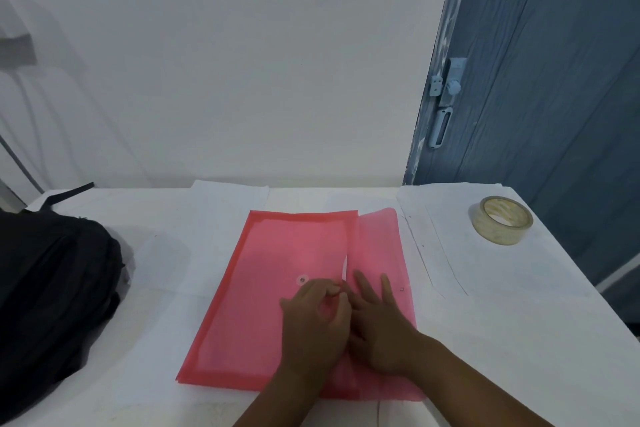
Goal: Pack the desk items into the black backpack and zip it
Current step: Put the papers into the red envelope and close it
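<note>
A pink plastic document folder (263, 288) lies flat in the middle of the white table (502, 340), its flap (379, 246) folded open to the right. My left hand (313, 326) rests on the folder body by the snap button (302, 280), its fingertips pinching the folder's opening edge. My right hand (377, 326) lies flat on the open flap with straight fingers. The black backpack (52, 295) lies at the table's left edge, apart from both hands. Whether its zip is open I cannot see.
A roll of clear tape (500, 220) stands at the far right of the table. White paper sheets (450, 239) cover the tabletop. A blue door (540, 80) with a latch stands behind the right side; a white wall runs behind.
</note>
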`<state>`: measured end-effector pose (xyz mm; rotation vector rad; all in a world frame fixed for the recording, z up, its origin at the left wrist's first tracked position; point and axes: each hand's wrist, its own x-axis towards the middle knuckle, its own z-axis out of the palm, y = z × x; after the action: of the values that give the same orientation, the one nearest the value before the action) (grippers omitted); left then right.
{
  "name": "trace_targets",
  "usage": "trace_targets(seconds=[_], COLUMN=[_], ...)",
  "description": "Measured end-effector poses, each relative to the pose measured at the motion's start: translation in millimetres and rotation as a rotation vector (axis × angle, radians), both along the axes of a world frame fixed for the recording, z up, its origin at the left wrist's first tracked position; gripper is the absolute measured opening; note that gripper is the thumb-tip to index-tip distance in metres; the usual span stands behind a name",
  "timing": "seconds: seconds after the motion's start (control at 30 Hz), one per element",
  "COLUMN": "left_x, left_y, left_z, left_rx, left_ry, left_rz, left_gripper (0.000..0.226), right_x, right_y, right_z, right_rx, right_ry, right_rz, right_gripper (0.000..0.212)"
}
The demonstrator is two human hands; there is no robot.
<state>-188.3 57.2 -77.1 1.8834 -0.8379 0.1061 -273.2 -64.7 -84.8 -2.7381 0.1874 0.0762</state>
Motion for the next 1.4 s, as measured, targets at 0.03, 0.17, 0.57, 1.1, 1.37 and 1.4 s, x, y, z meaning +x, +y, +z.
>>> trace_targets(seconds=[0.03,0.17,0.57,1.1,1.37,1.4], left_x=[0.4,2.5,19.0,14.1,13.2,13.4], left_y=[0.2,5.6,27.5,27.2,25.8,25.6], left_z=[-0.1,-1.7,-25.2,10.5,8.3,8.2], left_rx=[0.005,0.005,0.123,-0.252,-0.166,-0.156], left_ry=[0.0,0.014,0.152,0.724,0.748,0.76], left_rz=[0.008,0.07,0.167,0.048,0.011,0.013], left_gripper=[0.008,0.011,0.037,0.018,0.011,0.01], right_x=[-1.3,-5.6,-9.4,-21.3,-16.9,-16.8], right_y=[-0.5,-2.6,-38.5,-25.5,-24.5,-26.1], right_z=[-0.6,5.3,-19.2,5.9,55.3,59.9], right_rx=[0.078,0.105,-0.154,0.502,1.249,1.295], right_ry=[-0.083,-0.756,-0.147,-0.626,-0.823,-0.815], right_rz=[-0.046,-0.421,-0.739,-0.855,-1.21,-1.234], right_gripper=[0.059,0.032,0.092,0.033,0.069,0.07])
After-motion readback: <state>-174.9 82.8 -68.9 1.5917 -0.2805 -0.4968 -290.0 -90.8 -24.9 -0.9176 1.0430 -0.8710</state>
